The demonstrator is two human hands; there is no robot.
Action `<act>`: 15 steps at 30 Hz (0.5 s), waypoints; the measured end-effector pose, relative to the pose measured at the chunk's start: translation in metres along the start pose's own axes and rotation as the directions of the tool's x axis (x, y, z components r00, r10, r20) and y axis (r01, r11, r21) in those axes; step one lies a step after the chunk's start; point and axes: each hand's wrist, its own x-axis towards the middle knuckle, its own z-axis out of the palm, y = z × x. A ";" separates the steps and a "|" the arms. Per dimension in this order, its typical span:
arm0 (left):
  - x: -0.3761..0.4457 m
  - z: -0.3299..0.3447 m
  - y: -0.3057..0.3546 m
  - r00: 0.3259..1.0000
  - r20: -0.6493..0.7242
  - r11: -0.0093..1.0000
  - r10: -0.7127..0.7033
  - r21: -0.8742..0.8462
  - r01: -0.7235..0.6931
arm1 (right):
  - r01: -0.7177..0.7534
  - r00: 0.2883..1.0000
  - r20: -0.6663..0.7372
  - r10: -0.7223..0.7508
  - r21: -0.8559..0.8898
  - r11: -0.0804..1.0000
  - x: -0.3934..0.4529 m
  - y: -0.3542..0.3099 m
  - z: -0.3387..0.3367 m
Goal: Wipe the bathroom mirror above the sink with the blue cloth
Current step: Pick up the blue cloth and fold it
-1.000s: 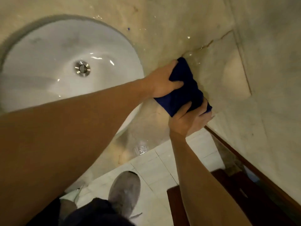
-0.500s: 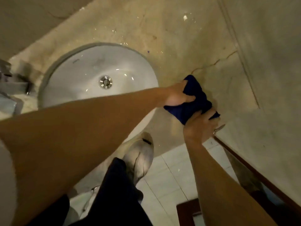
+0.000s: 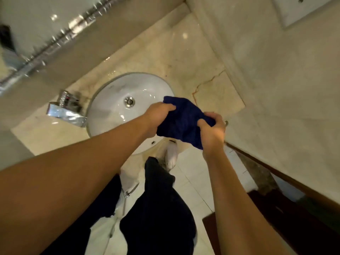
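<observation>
Blue cloth [image 3: 181, 120] at frame centre, bunched between left hand [image 3: 158, 116] and right hand [image 3: 211, 129], both grips clenched on it, long axis upper-left to lower-right; above sink [image 3: 110, 100] rim; faucet [image 3: 64, 109] left; mirror [image 3: 36, 19] upper left.

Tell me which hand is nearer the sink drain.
Left. The left hand grips the cloth just right of the drain; the right hand is farther right.
</observation>
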 end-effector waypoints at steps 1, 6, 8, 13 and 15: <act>-0.021 -0.004 0.002 1.000 0.016 0.999 0.007 -0.045 -0.006 | 0.003 1.000 0.007 -0.003 0.057 0.998 -0.017 -0.009 -0.004; -0.112 -0.019 0.027 0.984 -0.093 0.981 0.154 -0.102 -0.163 | -0.080 0.996 0.075 0.055 0.384 0.920 -0.094 -0.056 -0.025; -0.147 -0.026 0.042 0.954 -0.128 0.955 0.271 -0.085 -0.283 | -0.117 0.988 0.145 0.048 0.512 0.851 -0.118 -0.077 -0.035; -0.222 -0.051 0.075 0.875 -0.022 0.874 0.483 -0.044 -0.484 | -0.227 0.924 0.381 0.039 0.462 0.857 -0.167 -0.128 -0.045; -0.246 -0.067 0.084 0.843 0.010 0.843 0.538 0.014 -0.538 | -0.206 0.900 0.434 0.034 0.357 0.911 -0.183 -0.148 -0.044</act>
